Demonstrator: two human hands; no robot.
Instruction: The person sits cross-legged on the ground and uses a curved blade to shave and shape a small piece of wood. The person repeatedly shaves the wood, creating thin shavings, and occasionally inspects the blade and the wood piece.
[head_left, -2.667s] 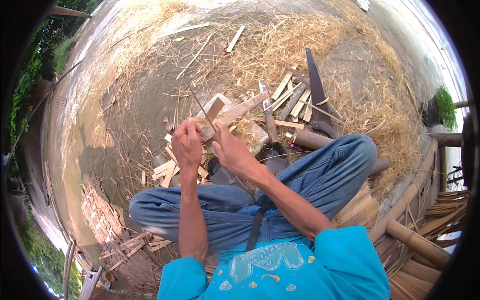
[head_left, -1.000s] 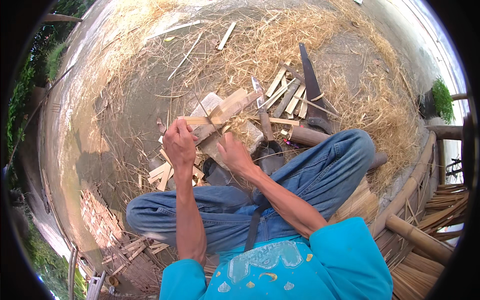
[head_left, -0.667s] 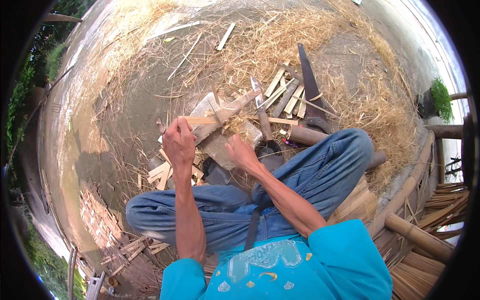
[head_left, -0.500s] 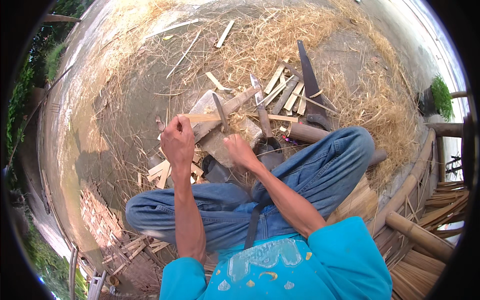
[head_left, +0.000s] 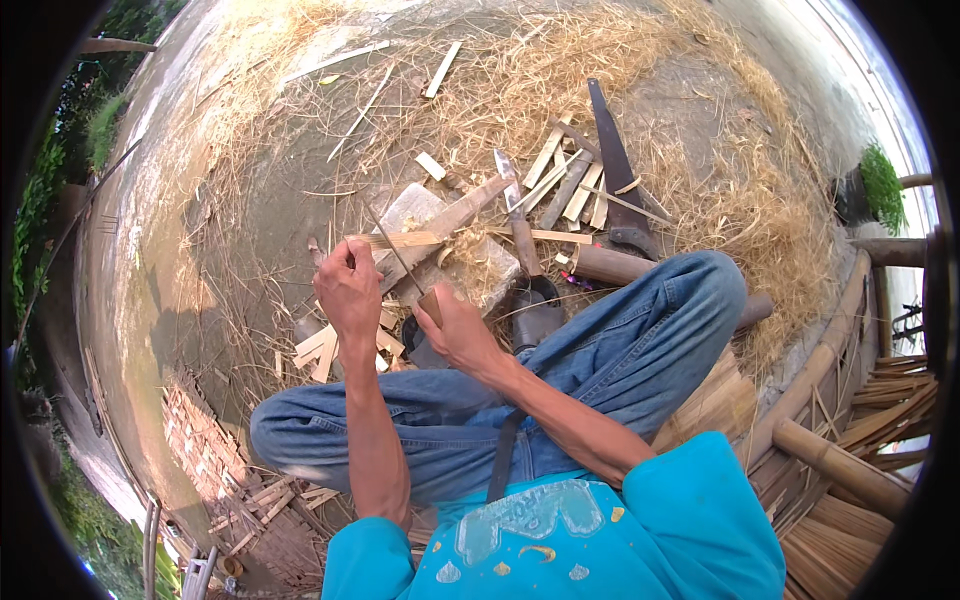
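Knife [head_left: 397, 250] — long axis diagonal, forward-left

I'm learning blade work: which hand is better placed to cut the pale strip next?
Likely the right hand: it grips the knife handle, with the blade crossing the pale strip in view. The left hand is taken up holding the strip's end.
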